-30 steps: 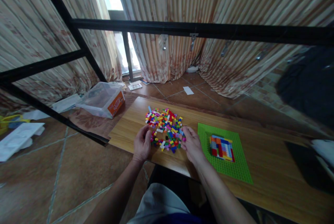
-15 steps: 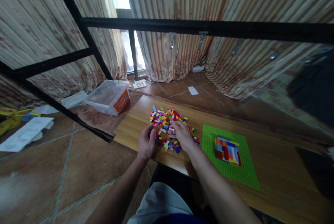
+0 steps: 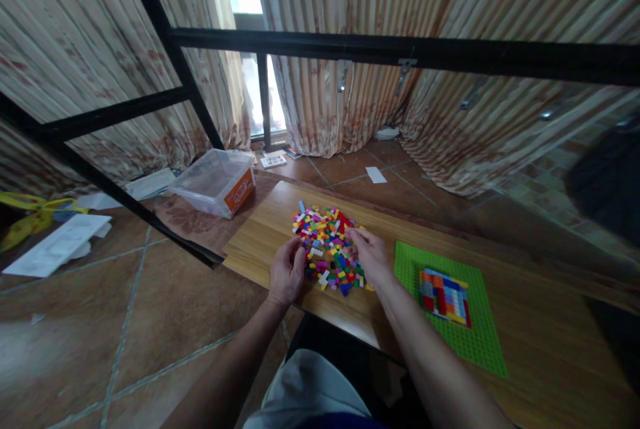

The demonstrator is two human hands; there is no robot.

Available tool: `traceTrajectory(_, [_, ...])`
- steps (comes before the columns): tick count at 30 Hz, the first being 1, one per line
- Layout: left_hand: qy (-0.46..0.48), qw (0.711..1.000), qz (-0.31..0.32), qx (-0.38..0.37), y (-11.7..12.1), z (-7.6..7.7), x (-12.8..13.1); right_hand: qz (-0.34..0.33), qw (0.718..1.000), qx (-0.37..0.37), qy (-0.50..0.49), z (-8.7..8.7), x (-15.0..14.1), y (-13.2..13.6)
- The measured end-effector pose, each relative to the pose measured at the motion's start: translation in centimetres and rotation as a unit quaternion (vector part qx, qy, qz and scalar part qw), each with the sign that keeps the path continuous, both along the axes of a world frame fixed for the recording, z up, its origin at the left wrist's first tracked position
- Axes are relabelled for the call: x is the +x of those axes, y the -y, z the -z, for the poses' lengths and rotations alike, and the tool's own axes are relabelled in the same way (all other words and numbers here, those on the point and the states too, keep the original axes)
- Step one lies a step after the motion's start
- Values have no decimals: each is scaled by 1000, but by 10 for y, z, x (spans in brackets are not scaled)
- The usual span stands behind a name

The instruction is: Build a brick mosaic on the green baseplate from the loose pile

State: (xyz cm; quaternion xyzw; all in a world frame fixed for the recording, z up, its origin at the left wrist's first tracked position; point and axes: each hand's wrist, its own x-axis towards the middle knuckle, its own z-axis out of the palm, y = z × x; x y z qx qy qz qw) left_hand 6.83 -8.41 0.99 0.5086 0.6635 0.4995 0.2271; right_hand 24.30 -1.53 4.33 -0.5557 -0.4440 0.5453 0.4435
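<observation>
A pile of small coloured toy bricks (image 3: 323, 226) lies loose on the wooden table between my hands. My left hand (image 3: 287, 272) rests at the pile's left edge, its fingers loosely curved and the thumb apart, with nothing visible in it. At the right edge, my right hand (image 3: 371, 256) reaches over the bricks, fingers bent and spread; no brick shows clearly between them. Farther right is a green studded baseplate (image 3: 465, 342), which carries a flat rectangular build of joined bricks (image 3: 445, 296) in red, blue, orange, yellow and white.
The wooden table (image 3: 255, 242) runs across in front of me. A clear plastic bin (image 3: 207, 182) with an orange label stands on the floor beyond its left end. A black metal frame (image 3: 300, 44) crosses ahead, before striped curtains (image 3: 310, 109). Papers lie on the tiled floor.
My right hand has drawn back to the right, off the pile's middle, and the pinkish brick at its fingers no longer shows. My left hand stays beside the pile. The view has shifted slightly.
</observation>
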Motion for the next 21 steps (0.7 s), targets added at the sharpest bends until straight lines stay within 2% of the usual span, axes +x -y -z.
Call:
traceTrajectory(2, [4,1000,-1,2,0,0,0,-12,994,65,87,3,2,-5])
traceTrajectory(4, [5,1000,-1,4,0,0,0,-58,970,143,187,3,-1,-6])
traceTrajectory(6, [3,1000,-3,3,0,0,0,-124,930,203,281,2,-9,-5])
traceTrajectory(9, [-5,1000,-3,1,-1,0,0,-212,854,243,408,-3,-25,-2])
traceTrajectory(11, [-10,1000,-2,3,-1,0,0,-241,810,247,475,-5,-35,-1])
traceTrajectory(13, [-11,1000,-2,8,-2,1,0,-247,782,239,520,-7,-42,-2])
traceTrajectory(16, [0,1000,1,13,-3,4,-2,-249,762,229,553,-9,-47,-5])
traceTrajectory(21, [10,1000,6,16,-6,11,-5,-247,758,230,558,-10,-50,-5])
